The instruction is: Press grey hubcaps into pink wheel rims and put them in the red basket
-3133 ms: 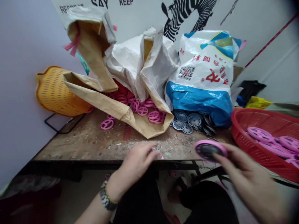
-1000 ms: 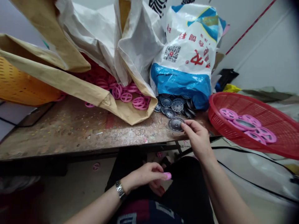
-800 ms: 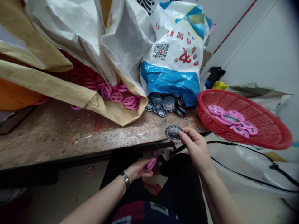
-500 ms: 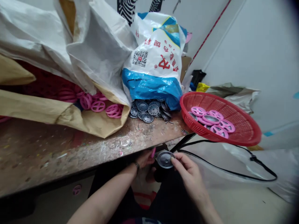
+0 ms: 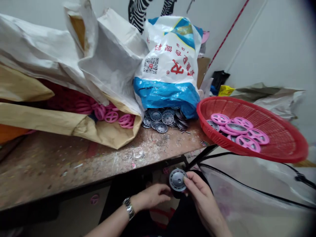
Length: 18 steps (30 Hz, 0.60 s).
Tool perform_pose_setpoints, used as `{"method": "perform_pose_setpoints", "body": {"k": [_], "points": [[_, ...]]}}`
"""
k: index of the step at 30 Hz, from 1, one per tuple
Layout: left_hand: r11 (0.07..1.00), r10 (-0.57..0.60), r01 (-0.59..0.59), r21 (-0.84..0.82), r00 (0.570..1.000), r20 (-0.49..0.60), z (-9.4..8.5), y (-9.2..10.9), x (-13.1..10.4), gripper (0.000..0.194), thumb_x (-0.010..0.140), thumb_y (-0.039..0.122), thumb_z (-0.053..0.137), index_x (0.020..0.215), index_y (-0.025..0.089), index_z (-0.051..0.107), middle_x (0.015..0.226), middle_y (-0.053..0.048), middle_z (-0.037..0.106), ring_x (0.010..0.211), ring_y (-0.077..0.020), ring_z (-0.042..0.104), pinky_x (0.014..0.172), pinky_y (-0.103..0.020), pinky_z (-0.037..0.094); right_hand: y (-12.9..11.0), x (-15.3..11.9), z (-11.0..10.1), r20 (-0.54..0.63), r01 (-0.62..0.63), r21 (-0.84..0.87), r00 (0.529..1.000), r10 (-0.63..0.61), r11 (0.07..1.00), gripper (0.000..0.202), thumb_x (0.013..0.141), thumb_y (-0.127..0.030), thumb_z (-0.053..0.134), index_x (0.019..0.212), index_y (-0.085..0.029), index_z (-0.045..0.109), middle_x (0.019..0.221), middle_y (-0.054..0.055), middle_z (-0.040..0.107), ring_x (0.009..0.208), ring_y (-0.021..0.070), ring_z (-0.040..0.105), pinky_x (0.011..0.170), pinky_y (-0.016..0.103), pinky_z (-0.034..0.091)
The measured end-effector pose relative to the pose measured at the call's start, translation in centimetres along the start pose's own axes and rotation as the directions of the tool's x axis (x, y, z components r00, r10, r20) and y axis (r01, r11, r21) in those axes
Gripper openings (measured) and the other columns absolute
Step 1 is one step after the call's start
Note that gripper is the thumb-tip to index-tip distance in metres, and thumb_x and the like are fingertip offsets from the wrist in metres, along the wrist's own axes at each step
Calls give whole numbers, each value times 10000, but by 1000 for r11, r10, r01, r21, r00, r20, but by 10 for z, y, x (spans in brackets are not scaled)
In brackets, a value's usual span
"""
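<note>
My right hand [image 5: 202, 197] pinches a grey plastic wheel disc [image 5: 177, 180] by its right edge, thumb on its slotted face. The disc is tilted towards me, above my dark-clothed lap. Close to the disc's lower left edge is my left hand [image 5: 154, 196], a metal watch [image 5: 128, 208] on its wrist. Its thumb and index finger are bent and apart, with no object visible between them. The other fingers are hidden, and I cannot tell whether the fingertips touch the disc.
Grey discs [image 5: 161, 120] spill from a white and blue bag [image 5: 166, 89] on the worn table [image 5: 103, 168]. Pink spoked wheels [image 5: 111, 116] lie in an open paper sack [image 5: 115, 140]. A red basket [image 5: 286, 144] at right holds pink wheels with grey discs. A black strap hangs below it.
My left hand has come back towards me, and the pink piece at its fingers is out of sight. The grey disc has turned more face-on and moved slightly lower. The view has shifted.
</note>
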<state>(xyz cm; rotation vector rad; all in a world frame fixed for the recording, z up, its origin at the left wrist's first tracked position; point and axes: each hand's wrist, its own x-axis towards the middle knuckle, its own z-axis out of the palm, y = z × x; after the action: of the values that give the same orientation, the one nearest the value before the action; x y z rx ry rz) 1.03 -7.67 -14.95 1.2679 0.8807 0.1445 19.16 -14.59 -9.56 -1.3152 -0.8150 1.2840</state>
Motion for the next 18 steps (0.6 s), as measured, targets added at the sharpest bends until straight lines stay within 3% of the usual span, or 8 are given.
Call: {"method": "perform_pose_setpoints", "body": {"k": [4,6,7,10,14,15,16,18], "points": [[992,-24,38,120,993,-114,-51,20,-76,338,842,377,646,1129,214,716,947,-31,729,861,-202,652,775,-295,496,0,3,7,-3,-80,92,997,80,993,361,770,-545,766,818,-195,694,683,2,590,605,127,478,566,225,423],[988,-37,71,141,972,-231,-73,37,-112,338,877,415,571,1101,206,714,926,-40,726,802,-183,654,709,-273,504,-3,5,12,-13,-110,132,994,113,985,372,720,-542,807,821,-200,705,682,3,591,579,120,473,539,223,427],[971,-26,78,225,974,-223,-82,46,-129,329,898,414,544,1084,211,724,932,-42,728,815,-183,655,719,-270,505,-5,5,14,-17,-123,154,992,128,980,378,695,-540,825,817,-201,708,688,5,594,568,116,473,527,221,431],[879,55,98,467,952,-302,-94,70,-172,225,833,360,640,982,250,767,871,-20,740,805,-197,662,724,-270,511,-9,4,18,-40,-166,213,983,178,963,389,630,-521,871,817,-215,719,721,10,615,564,115,494,529,225,463],[880,100,98,466,919,-382,-114,90,-203,294,915,423,533,1043,261,743,819,-6,735,753,-195,677,692,-271,531,-12,3,20,-45,-230,242,968,248,943,401,573,-509,904,821,-244,733,763,12,640,575,123,515,535,232,483],[859,136,128,496,877,-461,-125,93,-206,330,934,441,485,1039,252,735,828,-13,732,744,-203,676,690,-287,536,-12,3,21,-30,-243,232,966,257,942,399,566,-509,906,807,-243,733,755,13,637,574,123,512,530,230,478],[801,223,181,570,794,-566,-139,94,-207,346,934,450,470,995,235,734,842,-33,732,767,-225,676,708,-314,539,-13,2,22,-9,-254,216,965,262,943,397,563,-513,907,790,-239,731,736,13,629,572,122,507,527,228,472],[643,459,366,672,519,-722,-174,95,-204,274,881,376,534,928,194,734,955,-100,739,924,-306,674,862,-421,527,-14,1,26,36,-266,174,964,264,948,403,562,-529,903,761,-227,727,695,15,611,568,124,496,522,226,460]]}}
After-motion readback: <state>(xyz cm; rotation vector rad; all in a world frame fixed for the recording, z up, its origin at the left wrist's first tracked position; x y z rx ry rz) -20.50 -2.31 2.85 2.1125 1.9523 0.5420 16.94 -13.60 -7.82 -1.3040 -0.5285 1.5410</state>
